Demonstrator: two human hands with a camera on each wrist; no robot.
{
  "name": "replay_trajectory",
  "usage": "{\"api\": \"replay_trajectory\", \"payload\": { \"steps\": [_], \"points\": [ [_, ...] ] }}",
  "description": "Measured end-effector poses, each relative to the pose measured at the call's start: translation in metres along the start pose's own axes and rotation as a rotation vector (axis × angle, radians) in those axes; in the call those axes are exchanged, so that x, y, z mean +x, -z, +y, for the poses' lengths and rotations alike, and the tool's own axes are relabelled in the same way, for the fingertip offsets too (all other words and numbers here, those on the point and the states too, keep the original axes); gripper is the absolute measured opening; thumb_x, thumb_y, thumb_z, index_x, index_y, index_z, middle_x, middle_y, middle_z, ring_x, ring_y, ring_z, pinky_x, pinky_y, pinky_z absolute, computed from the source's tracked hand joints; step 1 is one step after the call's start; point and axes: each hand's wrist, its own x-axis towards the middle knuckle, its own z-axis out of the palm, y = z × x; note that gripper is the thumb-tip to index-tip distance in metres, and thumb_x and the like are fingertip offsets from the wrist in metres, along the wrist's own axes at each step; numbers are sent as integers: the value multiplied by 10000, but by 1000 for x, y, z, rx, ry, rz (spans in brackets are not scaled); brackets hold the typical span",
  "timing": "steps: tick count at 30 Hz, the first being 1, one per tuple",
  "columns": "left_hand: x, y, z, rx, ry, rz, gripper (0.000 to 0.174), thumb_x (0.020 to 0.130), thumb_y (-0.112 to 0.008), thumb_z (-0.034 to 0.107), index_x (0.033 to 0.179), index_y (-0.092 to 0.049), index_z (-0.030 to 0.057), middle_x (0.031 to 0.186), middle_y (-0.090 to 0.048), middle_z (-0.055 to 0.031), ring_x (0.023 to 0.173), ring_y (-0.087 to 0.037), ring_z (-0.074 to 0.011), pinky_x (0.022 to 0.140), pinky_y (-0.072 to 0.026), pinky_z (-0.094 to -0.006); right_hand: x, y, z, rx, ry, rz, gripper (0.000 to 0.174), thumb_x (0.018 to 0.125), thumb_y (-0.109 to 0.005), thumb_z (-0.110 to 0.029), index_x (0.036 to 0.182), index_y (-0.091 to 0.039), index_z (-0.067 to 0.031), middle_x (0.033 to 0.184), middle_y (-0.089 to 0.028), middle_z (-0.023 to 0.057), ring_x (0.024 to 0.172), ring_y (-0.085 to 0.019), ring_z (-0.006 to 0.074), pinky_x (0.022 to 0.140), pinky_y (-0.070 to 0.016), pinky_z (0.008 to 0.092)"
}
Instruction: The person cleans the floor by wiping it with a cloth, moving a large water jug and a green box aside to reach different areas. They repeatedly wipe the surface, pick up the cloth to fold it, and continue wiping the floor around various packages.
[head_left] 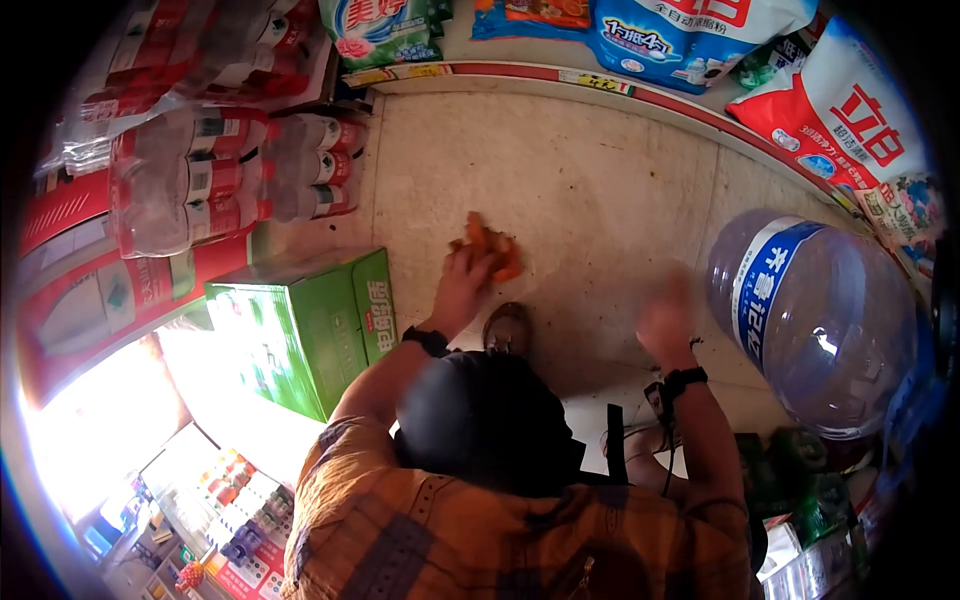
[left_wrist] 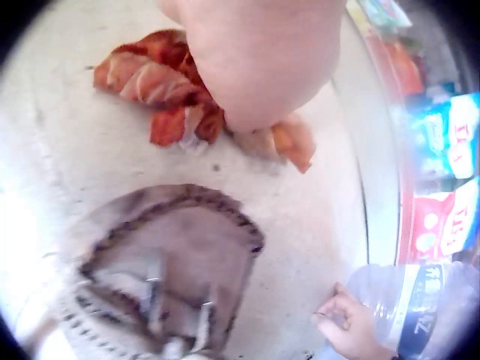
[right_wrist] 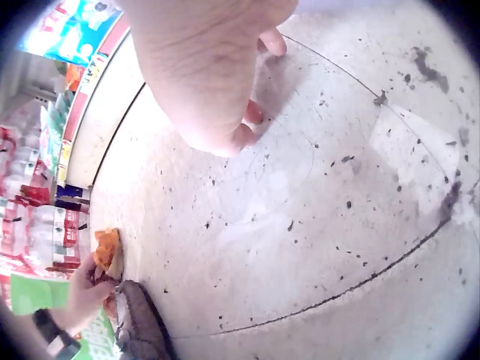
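Note:
A crumpled orange cloth (left_wrist: 142,79) with paler stripes lies in folds on the floor. My left hand (head_left: 463,290) is down at it, with the fingers bent over its near side in the head view. From the right wrist view the same cloth (right_wrist: 108,251) sticks out past the left fingers. My right hand (head_left: 668,315) is away from the cloth, low over the floor and left of a big clear bottle. Its fingers hang loosely curled with nothing in them, as the right hand (left_wrist: 349,322) shows in the left wrist view.
A large clear bottle (head_left: 830,330) with a blue label stands at the right. Detergent bags (head_left: 690,35) line the shelf edge (head_left: 500,72) ahead. Packs of bottles (head_left: 200,170) and a green box (head_left: 320,320) stand at the left. A shoe (head_left: 507,328) is just beside the left hand.

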Motion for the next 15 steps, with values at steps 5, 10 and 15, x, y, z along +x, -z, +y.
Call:
{"api": "replay_trajectory", "payload": {
  "steps": [5,10,15],
  "points": [
    [93,15,48,-462,-316,-103,480,812,-650,66,1282,-570,112,1281,-519,-194,1166,-502,-420,994,-448,-445,8,22,-2,9,-40,-72,220,685,-690,-146,821,-655,23,1424,-343,368,1279,-409,540,858,-483,521],
    [172,12,31,14,-158,160,531,842,-620,141,1358,-506,98,1370,-450,-210,1212,-469,-413,1025,-421,-473,9,28,-3,45,-56,-69,174,655,-714,-121,726,-606,-4,1420,-355,355,1267,-444,516,795,-529,480],
    [151,-24,52,82,-572,-61,518,756,-600,40,1271,-549,41,1290,-524,-182,1168,-502,-367,1008,-423,-465,12,35,-8,79,-113,-149,223,686,-690,-163,811,-656,18,1433,-340,360,1282,-403,541,909,-487,501]
  ]
}}
